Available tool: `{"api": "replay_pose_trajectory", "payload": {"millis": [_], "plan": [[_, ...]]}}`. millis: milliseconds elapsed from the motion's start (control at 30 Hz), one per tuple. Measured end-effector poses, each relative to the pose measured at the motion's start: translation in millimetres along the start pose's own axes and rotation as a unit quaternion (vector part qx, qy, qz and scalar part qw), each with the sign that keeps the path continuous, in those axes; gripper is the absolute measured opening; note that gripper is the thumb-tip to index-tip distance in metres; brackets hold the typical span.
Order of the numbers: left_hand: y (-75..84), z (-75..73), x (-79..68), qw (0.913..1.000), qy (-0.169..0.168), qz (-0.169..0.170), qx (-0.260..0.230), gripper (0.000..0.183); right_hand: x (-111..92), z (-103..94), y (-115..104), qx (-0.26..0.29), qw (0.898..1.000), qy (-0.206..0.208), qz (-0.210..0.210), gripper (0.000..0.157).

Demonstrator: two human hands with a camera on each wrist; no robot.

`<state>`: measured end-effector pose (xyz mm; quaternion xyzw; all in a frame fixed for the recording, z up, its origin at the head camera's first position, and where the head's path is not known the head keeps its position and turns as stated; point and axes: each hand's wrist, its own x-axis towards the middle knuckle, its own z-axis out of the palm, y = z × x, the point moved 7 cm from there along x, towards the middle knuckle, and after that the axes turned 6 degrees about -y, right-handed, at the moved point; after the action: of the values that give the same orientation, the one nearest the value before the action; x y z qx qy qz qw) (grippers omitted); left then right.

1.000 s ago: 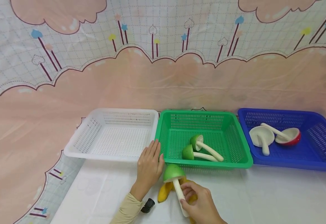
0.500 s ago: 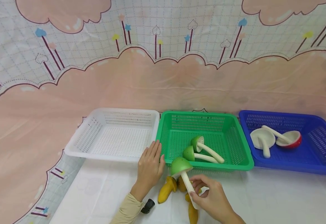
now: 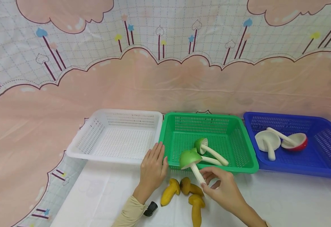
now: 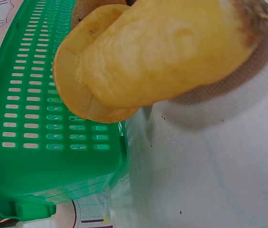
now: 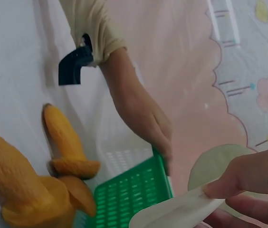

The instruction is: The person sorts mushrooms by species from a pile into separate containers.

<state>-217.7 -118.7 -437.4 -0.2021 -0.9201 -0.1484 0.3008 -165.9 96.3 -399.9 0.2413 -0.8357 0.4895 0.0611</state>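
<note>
My right hand (image 3: pixel 220 187) pinches the white stem of a green-capped toy mushroom (image 3: pixel 188 158) between thumb and fingers. Its cap overlaps the front rim of the green basket (image 3: pixel 236 169) in the head view. In the right wrist view the pale stem (image 5: pixel 172 212) runs out from under the thumb. My left hand (image 3: pixel 152 168) rests with straight fingers at the green basket's left front corner. Between the hands, three yellow mushrooms (image 3: pixel 170 192) lie on the white table; one yellow mushroom (image 4: pixel 162 61) looms close in the left wrist view.
Two green-capped mushrooms (image 3: pixel 215 154) lie inside the green basket. To the left stands a white basket (image 3: pixel 105 159), to the right a blue basket (image 3: pixel 301 168) holding a red-capped mushroom (image 3: pixel 298 145) and another white-stemmed mushroom (image 3: pixel 267 142). A black device (image 3: pixel 150 209) sits by the left wrist.
My right hand has carried the green mushroom up and to the right, from over the yellow mushrooms to the green basket's front rim. The left hand has stayed put.
</note>
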Motion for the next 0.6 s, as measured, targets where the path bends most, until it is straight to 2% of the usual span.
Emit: {"api": "replay_pose_trajectory", "payload": {"millis": [167, 600], "plan": [[0.8, -1.4, -0.4, 1.0, 0.005, 0.002, -0.004, 0.048, 7.0, -12.3, -0.6, -0.007, 1.0, 0.003, -0.014, 0.037], [0.7, -1.7, 0.0, 0.9999, 0.011, 0.002, -0.005, 0.047, 28.4, -36.8, 9.0, -0.07, 0.997, 0.011, -0.04, 0.036]]}}
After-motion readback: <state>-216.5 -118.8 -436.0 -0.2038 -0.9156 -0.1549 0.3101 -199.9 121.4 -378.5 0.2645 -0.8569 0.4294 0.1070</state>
